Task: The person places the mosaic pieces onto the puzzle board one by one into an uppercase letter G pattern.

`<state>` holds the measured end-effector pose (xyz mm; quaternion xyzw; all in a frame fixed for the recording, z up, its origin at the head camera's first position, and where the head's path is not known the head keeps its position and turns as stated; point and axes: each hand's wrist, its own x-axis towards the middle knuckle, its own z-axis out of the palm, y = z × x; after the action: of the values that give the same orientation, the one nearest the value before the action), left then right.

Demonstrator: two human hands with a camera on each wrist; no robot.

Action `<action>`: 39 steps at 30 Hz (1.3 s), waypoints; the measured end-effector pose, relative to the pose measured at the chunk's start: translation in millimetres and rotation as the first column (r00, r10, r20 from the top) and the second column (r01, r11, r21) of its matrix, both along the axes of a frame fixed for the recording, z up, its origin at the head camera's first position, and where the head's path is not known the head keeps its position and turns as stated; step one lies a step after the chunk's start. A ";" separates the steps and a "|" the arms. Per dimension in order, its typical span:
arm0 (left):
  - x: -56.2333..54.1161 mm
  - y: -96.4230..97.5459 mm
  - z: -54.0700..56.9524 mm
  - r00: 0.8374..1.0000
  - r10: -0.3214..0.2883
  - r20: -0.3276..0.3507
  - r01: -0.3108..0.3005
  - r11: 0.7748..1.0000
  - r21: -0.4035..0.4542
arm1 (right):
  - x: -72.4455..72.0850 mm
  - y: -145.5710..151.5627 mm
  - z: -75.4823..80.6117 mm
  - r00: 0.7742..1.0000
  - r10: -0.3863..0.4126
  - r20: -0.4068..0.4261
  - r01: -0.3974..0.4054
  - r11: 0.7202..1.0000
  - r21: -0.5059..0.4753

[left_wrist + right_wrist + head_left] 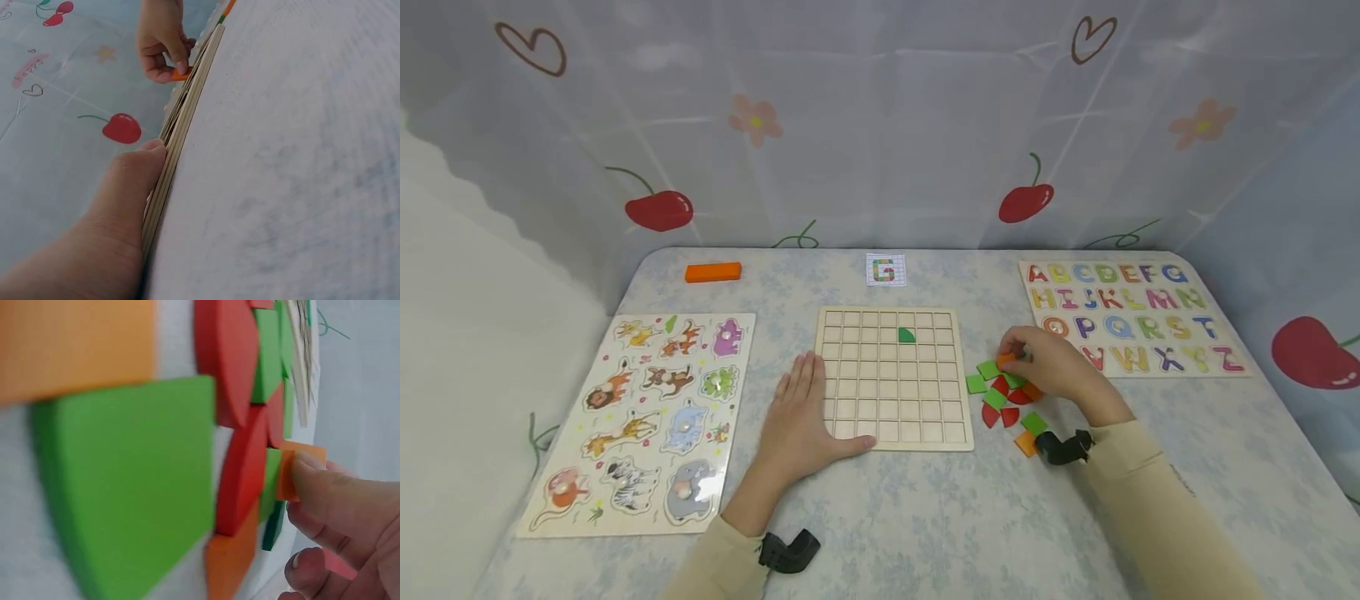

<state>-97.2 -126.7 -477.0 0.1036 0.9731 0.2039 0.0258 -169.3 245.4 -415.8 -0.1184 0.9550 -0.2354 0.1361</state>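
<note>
On the grid board (888,389), seemingly barely begun, one green quarter-round (907,336) sits alone; my right fingers (1019,336) pinch an orange tile (1005,360) by the loose pieces (995,398); my left fingers (802,379) lie straight alongside.

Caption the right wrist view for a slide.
Right hand pinching an orange tile beside red quarter-circle tiles and green square tiles.

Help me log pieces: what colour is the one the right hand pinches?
The pinched piece is orange, clearest in the right wrist view.
</note>
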 end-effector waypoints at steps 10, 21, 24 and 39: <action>0.2 -1.0 -1.5 1.000 -0.007 -0.006 0.007 1.000 0.004 | -9.3 -24.9 3.1 0.996 -0.077 -0.049 0.071 0.991 -0.112; 1.7 -1.9 0.5 1.000 -0.014 -0.002 0.014 1.000 -0.001 | -28.5 -102.2 2.1 0.999 -0.017 -0.027 0.010 0.971 -0.238; 1.6 -2.3 0.7 1.000 -0.019 -0.010 0.019 1.000 -0.005 | -33.1 -119.9 0.6 1.000 -0.003 -0.020 -0.002 0.972 -0.235; 2.3 -3.9 1.0 0.999 -0.035 -0.034 0.035 0.999 -0.002 | -44.1 -153.8 -7.1 0.999 0.020 -0.048 -0.024 0.996 -0.084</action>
<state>-94.9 -130.6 -476.0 0.1241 0.9716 0.2011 0.0127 -213.4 91.5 -422.9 -0.1402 0.9458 -0.2712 0.1109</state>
